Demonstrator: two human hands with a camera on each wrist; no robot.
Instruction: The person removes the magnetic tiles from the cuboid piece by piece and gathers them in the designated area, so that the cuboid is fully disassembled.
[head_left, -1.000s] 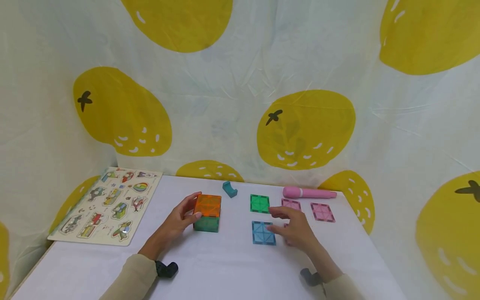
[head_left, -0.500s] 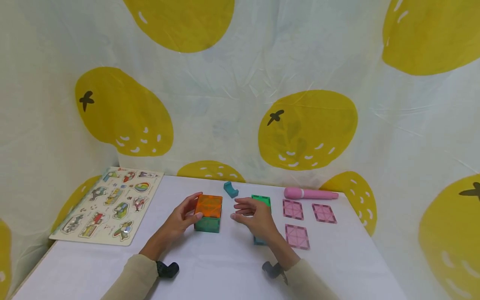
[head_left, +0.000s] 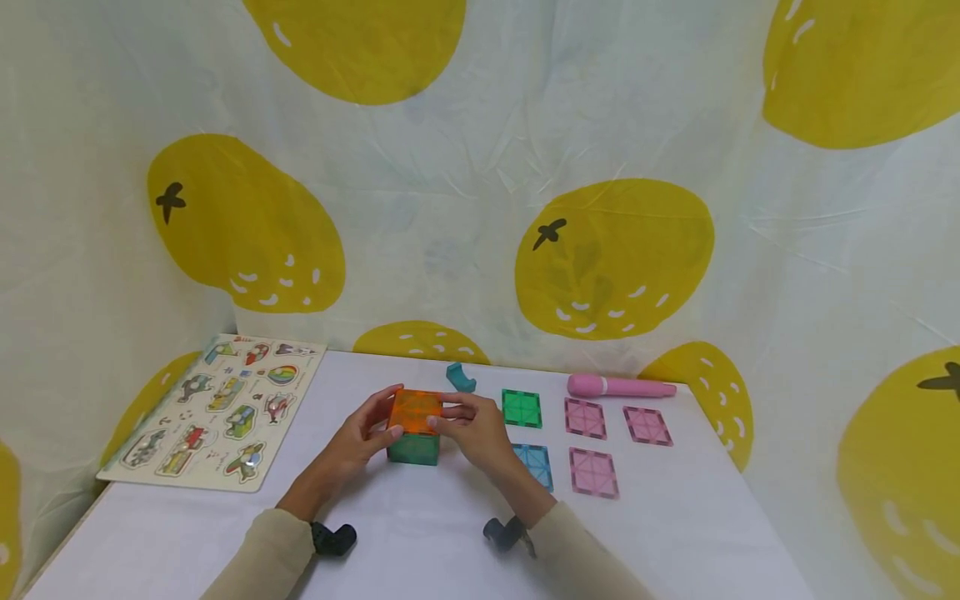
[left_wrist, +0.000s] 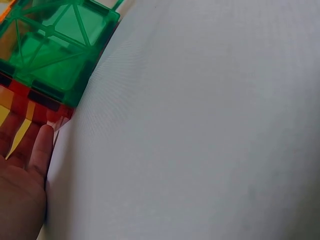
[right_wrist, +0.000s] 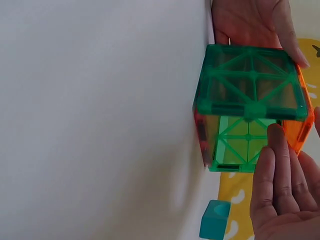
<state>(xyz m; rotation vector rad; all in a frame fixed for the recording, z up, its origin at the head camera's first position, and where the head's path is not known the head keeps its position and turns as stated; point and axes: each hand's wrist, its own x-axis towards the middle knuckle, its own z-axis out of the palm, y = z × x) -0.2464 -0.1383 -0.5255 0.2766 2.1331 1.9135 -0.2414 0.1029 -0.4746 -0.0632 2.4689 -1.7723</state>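
A box of magnetic tiles [head_left: 415, 452] stands on the table between both hands, with an orange tile [head_left: 414, 408] on top and a green one in front. My left hand [head_left: 358, 437] grips it from the left, thumb by the front top edge. Through a red tile [left_wrist: 42, 100] on that side its fingers show in the left wrist view. My right hand [head_left: 478, 432] holds the orange tile's right edge between thumb and fingers. The right wrist view looks into the box's open right side, where a green back tile [right_wrist: 237, 142] shows behind the fingertips.
Right of the box lie a green tile [head_left: 521, 408], a blue tile [head_left: 536, 467] partly behind the right wrist, and three pink tiles [head_left: 593, 473]. Behind are a teal curved block [head_left: 460, 378] and a pink pen-like stick [head_left: 618, 387]. A picture puzzle board [head_left: 217, 417] lies at left.
My right hand has moved left from above the blue and pink tiles to the right side of the box, uncovering the pink tiles. My left hand has stayed on the box.
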